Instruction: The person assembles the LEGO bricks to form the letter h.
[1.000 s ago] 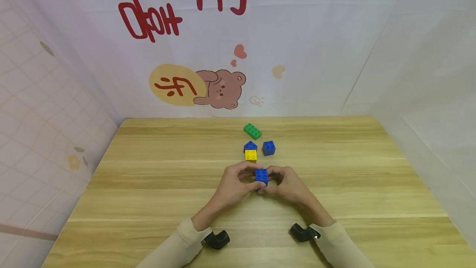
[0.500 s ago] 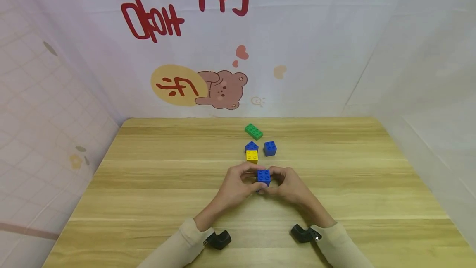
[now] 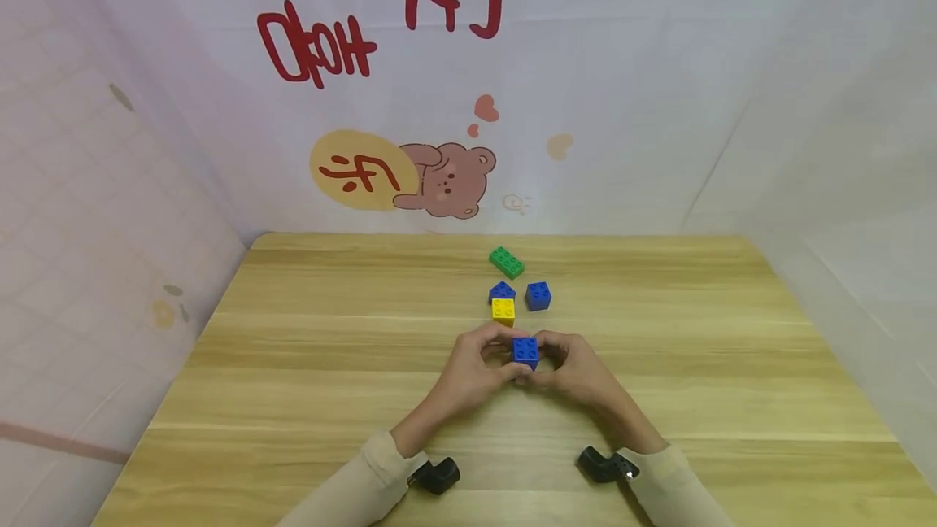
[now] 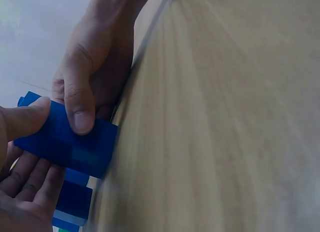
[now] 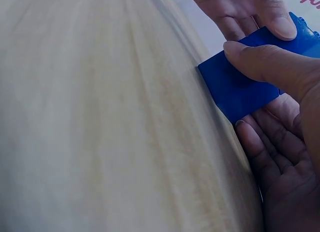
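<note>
A blue toy building brick piece (image 3: 525, 350) with studs on top stands upright between both hands at the middle of the table. In the left wrist view the blue piece (image 4: 70, 137) looks tall, its lower end at the tabletop; whether it is one brick or a stack I cannot tell for sure. My left hand (image 3: 471, 366) grips its upper part, thumb in front and fingers behind. My right hand (image 3: 580, 368) pinches it lower down from the other side. Seen from the right wrist, the thumb (image 5: 270, 61) lies across the blue face (image 5: 240, 89).
Just beyond the hands sits a yellow brick (image 3: 503, 311), in front of a blue triangular brick (image 3: 501, 291). A blue square brick (image 3: 538, 296) lies to their right. Farther back is a green brick (image 3: 507, 262). A printed white cloth (image 3: 622, 104) hangs behind the wooden table (image 3: 329, 332).
The whole head view has shifted slightly to the right and down. Both hands keep their hold on the blue piece, and the other bricks stay in place.
</note>
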